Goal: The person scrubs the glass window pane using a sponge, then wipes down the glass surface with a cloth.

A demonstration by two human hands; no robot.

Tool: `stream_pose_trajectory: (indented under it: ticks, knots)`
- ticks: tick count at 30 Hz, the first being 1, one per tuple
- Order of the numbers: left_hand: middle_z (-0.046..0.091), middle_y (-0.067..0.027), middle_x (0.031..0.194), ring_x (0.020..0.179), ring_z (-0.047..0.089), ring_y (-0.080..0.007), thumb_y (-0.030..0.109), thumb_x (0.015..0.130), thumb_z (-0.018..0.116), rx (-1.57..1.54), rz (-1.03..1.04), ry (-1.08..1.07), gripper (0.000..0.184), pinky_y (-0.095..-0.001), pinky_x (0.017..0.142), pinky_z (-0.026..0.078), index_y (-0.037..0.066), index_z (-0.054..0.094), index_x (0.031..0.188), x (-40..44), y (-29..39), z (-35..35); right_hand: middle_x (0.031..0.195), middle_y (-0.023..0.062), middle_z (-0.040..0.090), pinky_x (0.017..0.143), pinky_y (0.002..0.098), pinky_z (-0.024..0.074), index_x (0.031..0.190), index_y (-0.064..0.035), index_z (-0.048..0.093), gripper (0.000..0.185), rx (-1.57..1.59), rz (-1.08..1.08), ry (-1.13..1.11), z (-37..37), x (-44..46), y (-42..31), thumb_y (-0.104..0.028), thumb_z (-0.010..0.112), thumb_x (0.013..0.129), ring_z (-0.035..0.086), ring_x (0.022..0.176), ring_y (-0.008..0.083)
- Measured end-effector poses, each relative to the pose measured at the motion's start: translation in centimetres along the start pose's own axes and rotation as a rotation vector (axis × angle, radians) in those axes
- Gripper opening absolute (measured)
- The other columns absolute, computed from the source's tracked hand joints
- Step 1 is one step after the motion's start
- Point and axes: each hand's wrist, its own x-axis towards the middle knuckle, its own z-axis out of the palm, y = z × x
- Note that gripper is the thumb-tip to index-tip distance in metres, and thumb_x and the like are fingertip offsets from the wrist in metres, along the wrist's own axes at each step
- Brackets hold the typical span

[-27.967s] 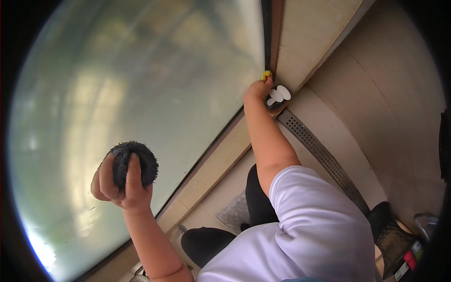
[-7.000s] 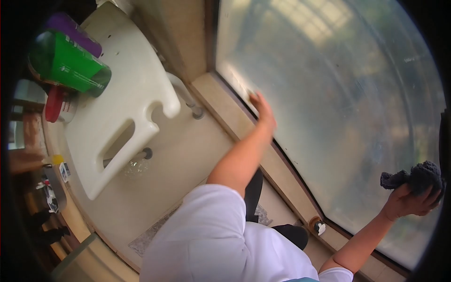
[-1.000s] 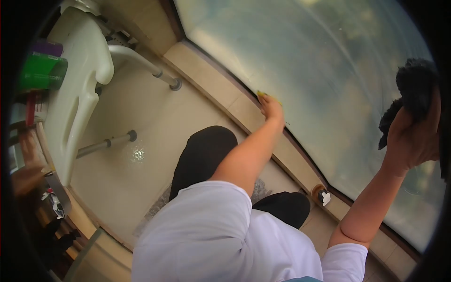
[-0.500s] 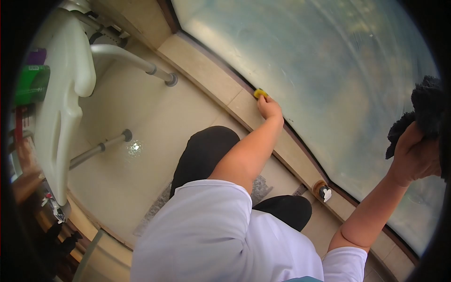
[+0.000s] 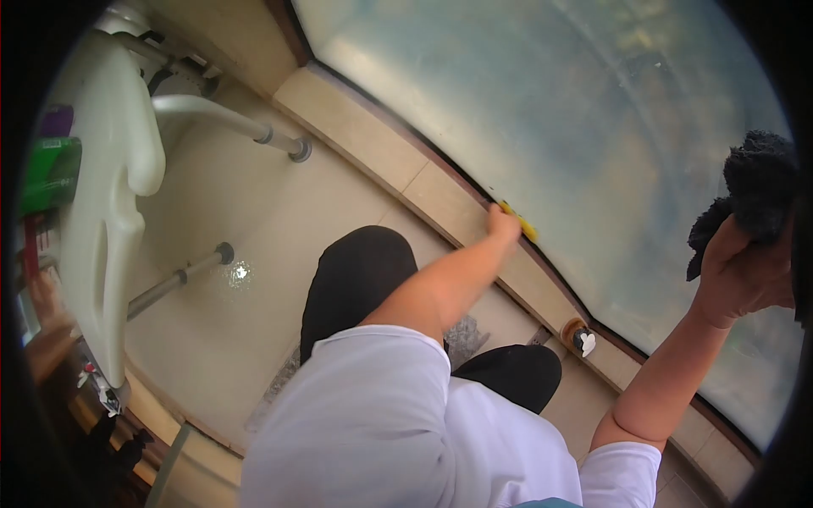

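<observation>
My left hand is at the bottom edge of a large, hazy glass pane. Its fingers are closed on a small yellow tool, whose narrow strip lies along the dark seam at the glass; its exact kind I cannot make out. Farther right, my right hand is raised before the glass, gripping a dark, fluffy cloth. Part of that cloth and hand runs into the dark rim of the view, so whether it touches the glass is unclear.
A white plastic shower chair with metal legs stands at left, a green package behind it. Beige tiled ledge borders the glass. A round fitting with a white piece sits near the ledge. My bent knees are over the floor.
My left hand has slid down and right along the seam with the yellow tool, which now shows as a longer strip. My right hand and the cloth stay nearly in place.
</observation>
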Motion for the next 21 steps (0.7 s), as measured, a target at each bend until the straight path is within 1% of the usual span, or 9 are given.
stream_pose_trajectory:
  ticks: [2,5,7,11,13,15,17,19,21]
  knots:
    - [0.04,-0.0218,0.127,0.12,0.039,-0.0295,0.0,0.085,0.042,-0.153,-0.156,-0.091,0.04,-0.0346,0.099,0.032,-0.004,0.033,0.124,-1.6,0.3,0.7,0.133,0.0248,0.032,0.1,0.0572,0.0145,0.125,-0.0142,0.042,0.055,-0.006,-0.037,0.029,0.0,-0.1,-0.2,-0.049,0.016,0.091,0.023,0.127,0.0422]
    - [0.043,-0.0183,0.117,0.101,0.05,-0.0274,-0.002,0.085,0.031,-0.83,-0.089,0.161,0.034,-0.0392,0.085,0.045,0.001,0.031,0.119,5.4,3.1,-3.9,0.133,0.0248,0.032,0.1,0.0575,0.0139,0.125,-0.0138,0.043,0.055,-0.049,-0.12,0.111,0.6,1.2,-0.3,-0.048,0.016,0.091,0.023,0.127,0.0422]
    - [0.042,-0.0197,0.117,0.102,0.049,-0.0291,0.0,0.086,0.031,-0.71,0.021,0.267,0.033,-0.0382,0.088,0.042,-0.001,0.03,0.119,5.4,6.0,-5.9,0.133,0.0247,0.032,0.1,0.0575,0.0136,0.125,-0.0136,0.044,0.055,-0.06,-0.104,0.138,0.9,0.9,-0.2,-0.048,0.017,0.091,0.023,0.127,0.0423]
    - [0.036,-0.0234,0.125,0.113,0.042,-0.0336,0.002,0.086,0.031,-0.239,0.166,0.259,0.038,-0.0393,0.097,0.035,-0.004,0.026,0.123,3.3,-0.1,0.1,0.133,0.0246,0.032,0.1,0.0577,0.0124,0.126,-0.0137,0.044,0.055,-0.034,-0.07,0.09,0.7,0.0,-0.1,-0.049,0.019,0.091,0.019,0.129,0.0417]
    - [0.032,-0.0225,0.13,0.118,0.038,-0.0322,-0.001,0.085,0.029,-0.162,-0.08,0.015,0.042,-0.0398,0.099,0.033,-0.003,0.022,0.126,-3.4,1.5,1.5,0.134,0.0245,0.032,0.1,0.0582,0.0104,0.126,-0.0141,0.043,0.055,-0.007,-0.113,0.008,-0.4,0.9,-0.3,-0.049,0.021,0.09,0.016,0.13,0.041]
    - [0.03,-0.0216,0.131,0.119,0.036,-0.0303,-0.002,0.083,0.029,-0.567,-0.178,0.06,0.044,-0.0388,0.1,0.031,-0.003,0.021,0.127,-1.3,3.4,-0.2,0.134,0.0241,0.031,0.1,0.0593,0.0072,0.127,-0.0145,0.043,0.055,0.051,-0.051,-0.001,-0.2,0.6,-0.5,-0.05,0.023,0.09,0.012,0.131,0.04]
    - [0.034,-0.0198,0.127,0.114,0.04,-0.0266,-0.003,0.082,0.028,-0.78,-0.168,0.179,0.042,-0.0359,0.098,0.032,-0.002,0.024,0.124,2.0,6.6,-4.3,0.12,0.0174,0.042,0.089,0.0497,0.0198,0.121,-0.0126,0.048,0.048,0.134,0.081,-0.037,-0.3,-0.4,-0.5,-0.043,0.033,0.087,0.028,0.112,0.0331]
    - [0.039,-0.014,0.119,0.1,0.046,-0.0245,0.012,0.089,0.027,-0.72,0.073,0.293,0.031,-0.0423,0.09,0.038,0.005,0.026,0.12,5.3,10.1,-9.1,0.097,0.0078,0.06,0.074,0.0346,0.0414,0.111,-0.0094,0.056,0.037,0.201,0.176,-0.101,-0.6,-1.0,-0.2,-0.032,0.046,0.082,0.054,0.082,0.0236]
    - [0.04,-0.0121,0.121,0.099,0.046,-0.0231,0.017,0.09,0.027,-0.902,0.092,0.17,0.033,-0.0413,0.092,0.036,0.006,0.026,0.121,9.3,6.6,-7.1,0.089,0.0046,0.065,0.069,0.03,0.0483,0.106,-0.0078,0.058,0.033,0.207,0.17,-0.123,-0.7,-1.1,0.1,-0.027,0.051,0.08,0.063,0.073,0.0205]
